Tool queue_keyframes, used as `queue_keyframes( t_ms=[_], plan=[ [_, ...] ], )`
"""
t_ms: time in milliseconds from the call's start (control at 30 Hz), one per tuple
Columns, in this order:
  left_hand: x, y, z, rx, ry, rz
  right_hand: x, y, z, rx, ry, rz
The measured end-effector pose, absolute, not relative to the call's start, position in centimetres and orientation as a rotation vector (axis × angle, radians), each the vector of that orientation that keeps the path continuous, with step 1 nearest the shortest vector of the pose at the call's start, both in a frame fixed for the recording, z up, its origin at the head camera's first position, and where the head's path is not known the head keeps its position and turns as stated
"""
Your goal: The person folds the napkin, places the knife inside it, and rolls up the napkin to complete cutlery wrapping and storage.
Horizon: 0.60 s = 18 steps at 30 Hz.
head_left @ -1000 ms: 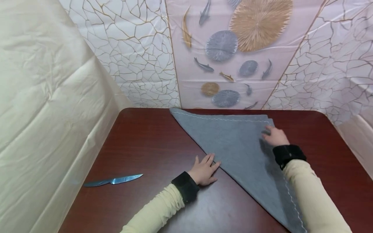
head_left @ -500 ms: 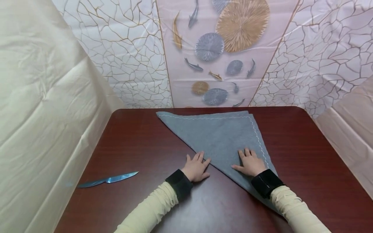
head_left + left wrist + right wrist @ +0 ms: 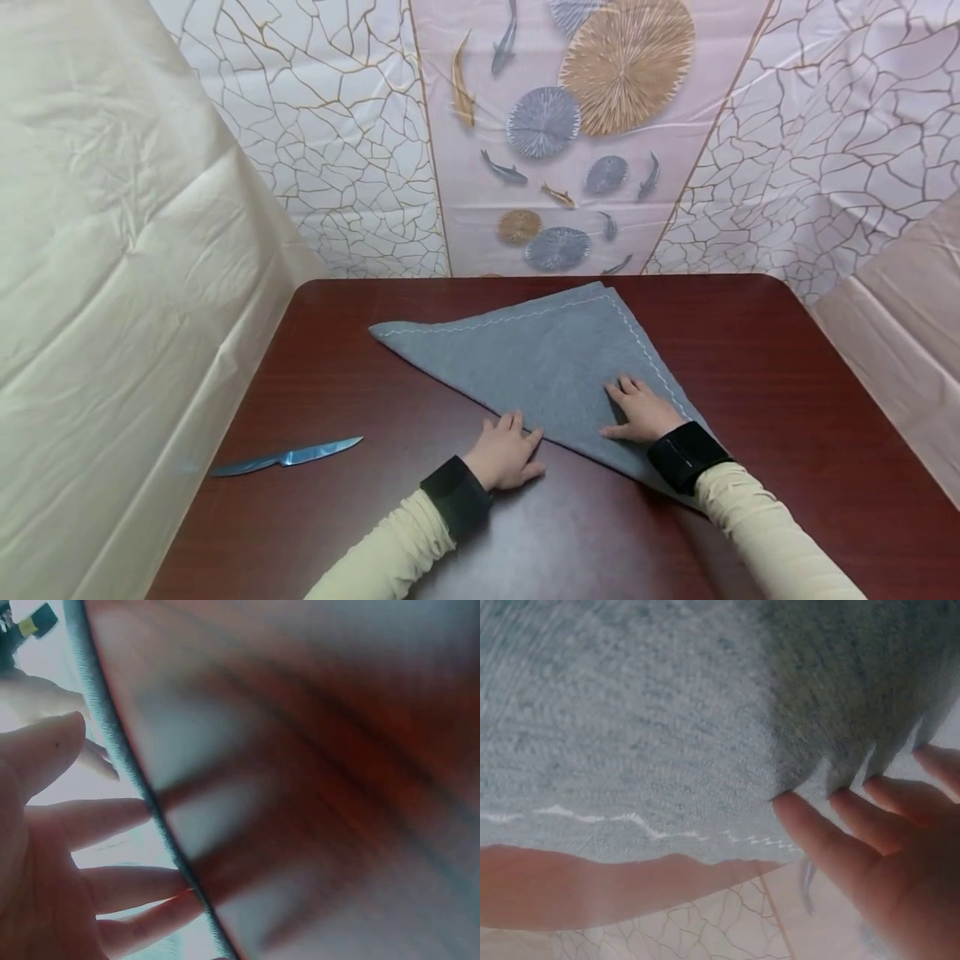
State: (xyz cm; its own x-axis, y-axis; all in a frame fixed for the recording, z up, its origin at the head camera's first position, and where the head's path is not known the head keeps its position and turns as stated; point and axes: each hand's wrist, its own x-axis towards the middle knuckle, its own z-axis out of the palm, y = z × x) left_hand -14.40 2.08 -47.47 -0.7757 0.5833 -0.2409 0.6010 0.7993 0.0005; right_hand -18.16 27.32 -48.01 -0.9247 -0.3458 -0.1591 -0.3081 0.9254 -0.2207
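Note:
A grey cloth (image 3: 525, 358), folded into a triangle with white zigzag stitching along its two upper edges, lies on the dark red-brown table. My left hand (image 3: 504, 454) has its fingers spread, with the fingertips at the cloth's folded near edge; in the left wrist view the fingers (image 3: 135, 889) reach that dark fold. On top of the cloth, toward its right side, rests my right hand (image 3: 641, 412) with fingers spread. The right wrist view shows its fingertips (image 3: 784, 799) on the grey fabric near the stitching. Part of the cloth's right corner is hidden under the right wrist and sleeve.
A blue-grey knife (image 3: 288, 457) lies at the left of the table (image 3: 360, 517), blade pointing right. A cream sheet (image 3: 127, 333) hangs along the left side. Behind the table's far edge stands a patterned backdrop (image 3: 360, 142).
The right hand came back from the cloth's far right edge onto its middle right. The cloth has turned counterclockwise, its left corner moving nearer and left. The left hand shifted slightly nearer.

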Motion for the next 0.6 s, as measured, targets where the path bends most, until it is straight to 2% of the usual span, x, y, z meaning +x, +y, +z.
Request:
queue_keyframes(
  t_ms=[267,600],
  plan=[
    [-12.6,2.1,-46.9,1.108,2.777,-0.163,-18.4,27.6,-47.5,-0.62,2.815,-0.303],
    [-11.5,1.5,-45.5,1.361,2.634,0.143,-18.2,28.5,-47.7,-0.813,2.739,-0.328]
  ],
)
